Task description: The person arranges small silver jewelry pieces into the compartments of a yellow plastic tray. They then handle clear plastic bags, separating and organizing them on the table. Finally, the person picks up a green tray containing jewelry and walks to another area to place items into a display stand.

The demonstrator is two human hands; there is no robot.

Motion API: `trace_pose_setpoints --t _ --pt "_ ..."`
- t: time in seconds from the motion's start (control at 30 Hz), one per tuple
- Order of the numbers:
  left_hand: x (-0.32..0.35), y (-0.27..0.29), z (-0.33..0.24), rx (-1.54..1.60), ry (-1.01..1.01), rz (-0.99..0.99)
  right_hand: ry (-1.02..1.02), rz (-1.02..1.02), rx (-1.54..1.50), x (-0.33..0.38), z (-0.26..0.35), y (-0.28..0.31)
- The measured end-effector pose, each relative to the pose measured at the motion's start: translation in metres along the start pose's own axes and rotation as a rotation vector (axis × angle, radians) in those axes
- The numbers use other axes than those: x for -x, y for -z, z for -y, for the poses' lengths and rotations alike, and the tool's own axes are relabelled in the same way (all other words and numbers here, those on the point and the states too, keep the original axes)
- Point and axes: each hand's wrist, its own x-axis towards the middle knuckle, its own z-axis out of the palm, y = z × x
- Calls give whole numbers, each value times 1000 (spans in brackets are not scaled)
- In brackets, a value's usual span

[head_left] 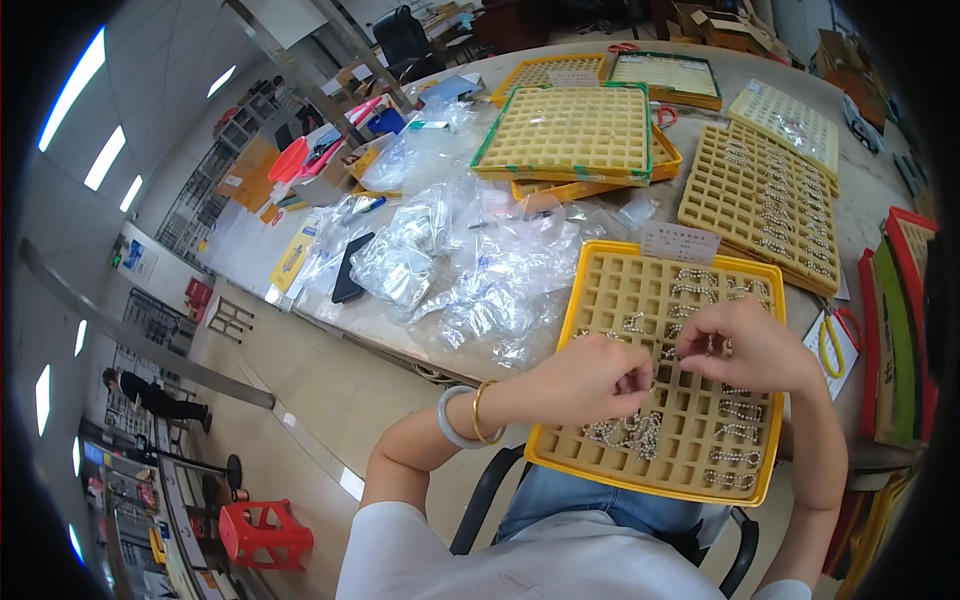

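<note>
Holding left hand (592,378) and right hand (745,345) curled over yellow tray (610,285) with beaded chains (647,440) piled at seven o'clock, printed paper label (680,243) at twelve; cannot tell whether pinching anything.

white short-sleeved shirt (520,570) | blue jeans (560,496) | left wrist (510,400): pale bangle (446,424), gold bangle (479,412)

The only view comes from a fisheye camera worn on the person's head. It looks steeply down, over the white shirt (430,560), at the left hand (597,382), the right hand (738,345) and the yellow-rimmed compartment tray (622,290), all quite near. Beyond them it takes in the worktable (385,330); at left, the far room appears leaning.
</note>
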Motion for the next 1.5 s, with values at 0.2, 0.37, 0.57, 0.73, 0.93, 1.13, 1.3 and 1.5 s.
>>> trace_pose_setpoints --t 0.2,0.37,0.57,0.73,0.93,1.13,1.3,1.5 --pt "-9 12 -10 419 95 -27 0 -86 -504 -4 14 -11" --pt "-19 17 -11 528 127 -130 -28 -63 -380 0 -1 0" --pt "-21 28 -12 588 124 -183 66 -156 -396 -4 -12 -4" --pt "-27 29 -32 630 32 -276 49 101 -441 -7 -10 -17" --pt "-33 37 -40 690 -158 -440 44 270 -559 -7 -20 -18" --pt "-25 45 -10 785 -101 -474 -118 265 -610 1 -17 16" --pt "-42 5 -13 432 36 -297 -139 200 -595 -2 -22 9" --pt "-52 0 -2 517 163 -262 -238 114 -1121 -8 -32 0"
